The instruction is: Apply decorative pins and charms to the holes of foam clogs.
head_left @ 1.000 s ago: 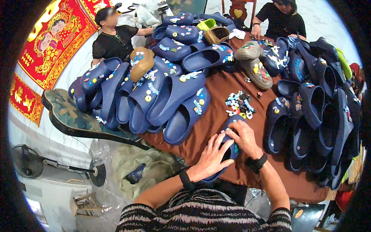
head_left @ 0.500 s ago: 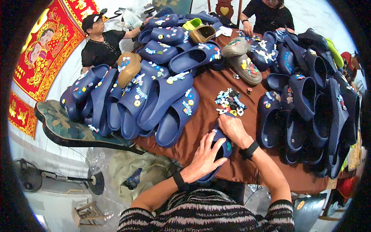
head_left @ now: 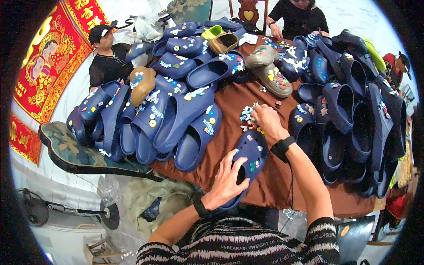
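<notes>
A navy clog (head_left: 254, 148) with holes in its upper and a few small charms on it rests near the table's front edge, its toe pointing away from me. My left hand (head_left: 227, 176) grips it by the left side, the thumb at the foot opening. Beyond the toe lies a heap of small colourful shoe charms (head_left: 246, 115). Over that heap my right hand (head_left: 268, 123) reaches down with bent fingers drawn together. Whether a charm is between the fingertips is hidden.
Navy clogs with charms (head_left: 185, 119) are piled on the left, and more dark clogs (head_left: 342, 108) on the right. Beige clogs (head_left: 276, 79) lie beyond the heap on the brown tablecloth (head_left: 234, 95). One person (head_left: 108, 57) is at far left, another (head_left: 300, 20) across the table.
My right hand has left the clog's toe and moved away from me to the charm heap. The clog's upper is now uncovered. The person at far left has drawn back an arm, with a navy clog beside them.
</notes>
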A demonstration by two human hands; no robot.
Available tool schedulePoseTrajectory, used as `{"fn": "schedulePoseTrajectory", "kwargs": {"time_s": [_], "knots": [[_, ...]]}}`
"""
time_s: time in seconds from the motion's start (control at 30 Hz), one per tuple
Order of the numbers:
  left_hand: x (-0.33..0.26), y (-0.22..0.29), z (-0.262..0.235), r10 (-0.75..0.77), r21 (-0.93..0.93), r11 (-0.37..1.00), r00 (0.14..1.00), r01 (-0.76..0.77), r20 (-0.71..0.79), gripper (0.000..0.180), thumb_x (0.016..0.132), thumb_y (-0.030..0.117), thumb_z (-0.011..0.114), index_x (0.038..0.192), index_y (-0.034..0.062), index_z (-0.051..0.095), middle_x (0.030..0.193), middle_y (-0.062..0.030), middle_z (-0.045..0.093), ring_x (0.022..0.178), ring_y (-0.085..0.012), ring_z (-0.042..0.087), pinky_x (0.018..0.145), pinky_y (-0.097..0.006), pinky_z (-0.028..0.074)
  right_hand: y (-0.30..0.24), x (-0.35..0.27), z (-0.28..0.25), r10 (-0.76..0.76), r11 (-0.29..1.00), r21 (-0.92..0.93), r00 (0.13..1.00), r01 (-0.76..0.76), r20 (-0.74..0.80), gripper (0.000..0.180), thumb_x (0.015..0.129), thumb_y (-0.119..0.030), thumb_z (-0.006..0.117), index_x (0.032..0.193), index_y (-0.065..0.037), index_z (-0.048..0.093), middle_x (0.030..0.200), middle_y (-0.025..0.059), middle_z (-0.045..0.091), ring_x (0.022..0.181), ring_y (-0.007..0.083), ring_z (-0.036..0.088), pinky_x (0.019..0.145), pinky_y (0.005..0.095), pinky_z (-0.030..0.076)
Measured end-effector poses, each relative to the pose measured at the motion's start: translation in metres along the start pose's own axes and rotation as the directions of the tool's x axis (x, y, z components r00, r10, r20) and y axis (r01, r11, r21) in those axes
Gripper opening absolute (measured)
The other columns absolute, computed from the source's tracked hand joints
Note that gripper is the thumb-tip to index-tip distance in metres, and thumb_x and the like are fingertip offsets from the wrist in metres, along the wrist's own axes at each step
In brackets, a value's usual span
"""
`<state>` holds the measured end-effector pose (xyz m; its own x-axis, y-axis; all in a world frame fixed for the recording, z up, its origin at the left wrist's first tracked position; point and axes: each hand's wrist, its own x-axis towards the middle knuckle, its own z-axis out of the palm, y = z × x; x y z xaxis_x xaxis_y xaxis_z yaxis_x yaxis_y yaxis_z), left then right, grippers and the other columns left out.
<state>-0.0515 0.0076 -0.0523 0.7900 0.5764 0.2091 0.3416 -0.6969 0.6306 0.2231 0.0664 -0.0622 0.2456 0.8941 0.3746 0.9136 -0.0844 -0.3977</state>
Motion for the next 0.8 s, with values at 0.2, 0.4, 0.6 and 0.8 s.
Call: {"fn": "schedulePoseTrajectory", "kwargs": {"time_s": [0.2,0.4,0.6,0.8], "knots": [[-0.005,0.001,-0.003,-0.026,0.089,0.996,1.000,0.025,0.008,0.073,0.081,0.024,0.076,0.142,0.0105,0.039,0.152,-0.0236,0.026,0.137,-0.0483,0.031,0.113,-0.056,0.033,-0.047,-0.065,0.004,-0.055,0.995,-0.077,0.989,0.066,0.140,0.032,0.088,-0.030,0.069,0.107,-0.005,0.065,0.111,0.0176,0.062,0.104,0.0368,0.063,0.079,0.0476,0.057],[-0.002,-0.005,-0.003,0.019,0.136,0.990,0.998,-0.027,0.054,0.073,0.083,0.028,0.075,0.143,0.0099,0.037,0.151,-0.0256,0.025,0.135,-0.0488,0.033,0.111,-0.058,0.036,-0.054,-0.090,0.001,-0.037,0.995,-0.085,0.994,0.046,0.098,0.027,0.088,-0.027,0.070,0.102,-0.004,0.068,0.109,0.0182,0.060,0.101,0.0367,0.061,0.078,0.0459,0.057],[-0.001,-0.006,0.000,0.032,0.151,0.988,0.997,-0.042,0.070,0.073,0.085,0.031,0.075,0.143,0.0103,0.037,0.150,-0.0259,0.026,0.134,-0.0498,0.033,0.106,-0.059,0.041,-0.056,-0.075,0.009,-0.027,0.999,-0.038,1.000,0.027,0.004,0.031,0.088,-0.030,0.070,0.102,-0.003,0.067,0.108,0.0201,0.061,0.101,0.0391,0.060,0.079,0.0483,0.055],[-0.001,-0.005,0.000,0.002,0.166,0.986,0.994,-0.020,0.105,0.073,0.086,0.031,0.073,0.145,0.0120,0.035,0.152,-0.0240,0.024,0.137,-0.0484,0.030,0.109,-0.058,0.040,-0.055,-0.062,0.007,-0.100,0.995,-0.006,0.983,0.102,0.153,0.020,0.087,-0.021,0.068,0.099,-0.006,0.065,0.103,0.0200,0.061,0.097,0.0389,0.065,0.076,0.0486,0.056]]}}
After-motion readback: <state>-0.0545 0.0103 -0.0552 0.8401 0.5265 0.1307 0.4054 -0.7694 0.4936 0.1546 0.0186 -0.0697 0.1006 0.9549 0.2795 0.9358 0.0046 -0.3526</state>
